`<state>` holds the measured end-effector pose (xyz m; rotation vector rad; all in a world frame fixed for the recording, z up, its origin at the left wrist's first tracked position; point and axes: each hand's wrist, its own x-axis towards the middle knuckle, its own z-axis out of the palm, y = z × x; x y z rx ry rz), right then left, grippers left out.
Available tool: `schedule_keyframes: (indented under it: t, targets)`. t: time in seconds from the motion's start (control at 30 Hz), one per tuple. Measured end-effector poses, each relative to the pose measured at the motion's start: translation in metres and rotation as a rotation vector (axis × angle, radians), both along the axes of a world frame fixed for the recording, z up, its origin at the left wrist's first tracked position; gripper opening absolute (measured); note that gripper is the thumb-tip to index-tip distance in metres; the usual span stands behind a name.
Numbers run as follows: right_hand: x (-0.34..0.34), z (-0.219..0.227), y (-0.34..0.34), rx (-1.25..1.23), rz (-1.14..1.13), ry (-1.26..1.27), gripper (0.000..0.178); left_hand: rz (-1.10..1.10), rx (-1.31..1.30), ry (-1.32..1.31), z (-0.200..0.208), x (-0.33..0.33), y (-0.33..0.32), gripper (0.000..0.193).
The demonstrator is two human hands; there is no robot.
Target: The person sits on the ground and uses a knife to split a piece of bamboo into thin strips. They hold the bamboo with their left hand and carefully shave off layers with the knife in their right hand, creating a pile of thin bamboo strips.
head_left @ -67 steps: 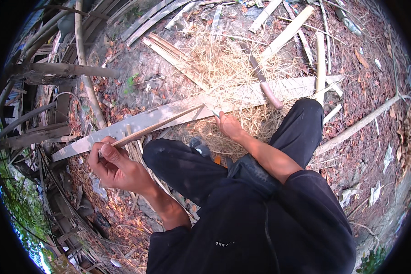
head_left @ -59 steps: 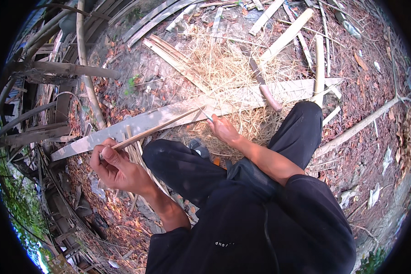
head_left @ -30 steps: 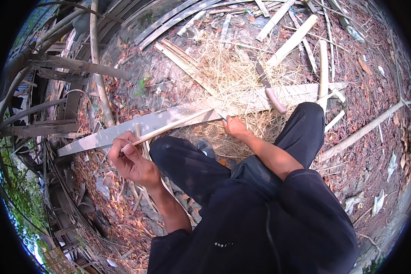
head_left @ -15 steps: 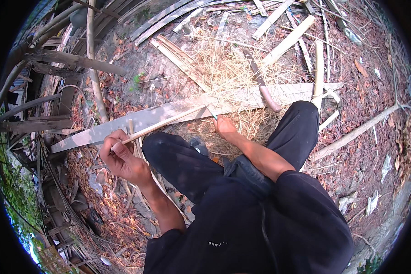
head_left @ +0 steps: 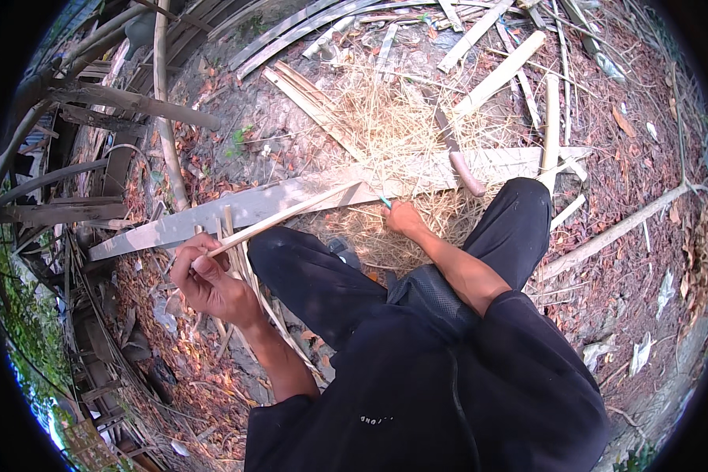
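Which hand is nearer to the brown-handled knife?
Right. The right hand is below and left of the brown-handled knife in the picture; the left hand is much farther to the lower left.

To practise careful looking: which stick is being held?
The slim pale stick in the left hand, its far end over the plank; the other sticks are unheld.

Leaf-strewn ground [head_left: 621, 185]: long plank [head_left: 236, 211], pale shavings [head_left: 385, 110], wood strips [head_left: 311, 106]. Dark-bladed knife [head_left: 466, 175] across shavings, plank.
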<state>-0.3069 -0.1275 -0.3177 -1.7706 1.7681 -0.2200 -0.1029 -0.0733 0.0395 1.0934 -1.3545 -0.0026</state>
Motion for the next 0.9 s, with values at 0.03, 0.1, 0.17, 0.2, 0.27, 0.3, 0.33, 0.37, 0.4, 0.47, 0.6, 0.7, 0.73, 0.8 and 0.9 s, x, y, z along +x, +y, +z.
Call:
schedule_keyframes:
  t: [0.03, 0.1, 0.17, 0.2, 0.27, 0.3, 0.33, 0.37, 0.4, 0.47, 0.6, 0.7, 0.73, 0.8, 0.9]
  targets:
    - [0.013, 0.027, -0.005, 0.187, -0.073, -0.287, 0.044, 0.029, -0.033, -0.024, 0.003, 0.003, 0.01, 0.027]
    - [0.023, 0.099, -0.008, 0.595, -0.215, -0.832, 0.046, 0.139, -0.157, -0.06, 0.011, 0.008, 0.026, 0.029]
    - [0.027, 0.183, -0.004, 0.796, -0.345, -1.421, 0.051, 0.16, -0.286, -0.128, 0.008, 0.001, 0.034, 0.03]
    - [0.027, 0.206, -0.006, 0.77, -0.336, -1.522, 0.048, 0.131, -0.332, -0.191, 0.001, -0.007, 0.034, 0.031]
    - [0.032, 0.24, -0.011, 0.72, -0.308, -1.728, 0.043, -0.013, -0.34, -0.315, -0.019, -0.019, 0.037, 0.031]
    - [0.036, 0.251, -0.015, 0.644, -0.291, -1.698, 0.041, -0.132, -0.3, -0.367, -0.033, -0.023, 0.041, 0.032]
    - [0.04, 0.262, -0.022, 0.572, -0.273, -1.672, 0.038, -0.212, -0.165, -0.37, -0.045, -0.029, 0.047, 0.034]
    - [0.044, 0.269, -0.029, 0.501, -0.254, -1.645, 0.035, -0.289, -0.028, -0.373, -0.056, -0.033, 0.052, 0.036]
    - [0.045, 0.274, -0.034, 0.453, -0.316, -1.556, 0.023, -0.37, 0.041, -0.442, -0.066, -0.036, 0.049, 0.042]
    - [0.041, 0.264, -0.052, 0.211, -0.218, -1.272, 0.027, -0.546, 0.217, -0.558, -0.068, -0.034, 0.046, 0.048]
    - [0.028, 0.264, -0.076, -0.115, 0.037, -0.949, 0.032, -0.535, 0.406, -0.396, -0.042, 0.002, 0.011, 0.061]
    - [0.025, 0.273, -0.075, -0.242, 0.181, -0.752, 0.034, -0.338, 0.355, 0.264, -0.003, 0.038, -0.059, 0.072]
    - [0.025, 0.266, -0.074, -0.206, 0.201, -0.729, 0.036, -0.311, 0.375, 0.341, 0.019, 0.045, -0.082, 0.072]
    - [0.032, 0.252, -0.07, -0.372, 0.276, -0.695, 0.029, -0.346, 0.327, 0.36, 0.06, 0.052, -0.116, 0.073]
    - [0.034, 0.234, -0.071, -0.55, 0.391, -0.659, 0.021, -0.338, 0.5, 0.215, 0.088, 0.055, -0.14, 0.063]
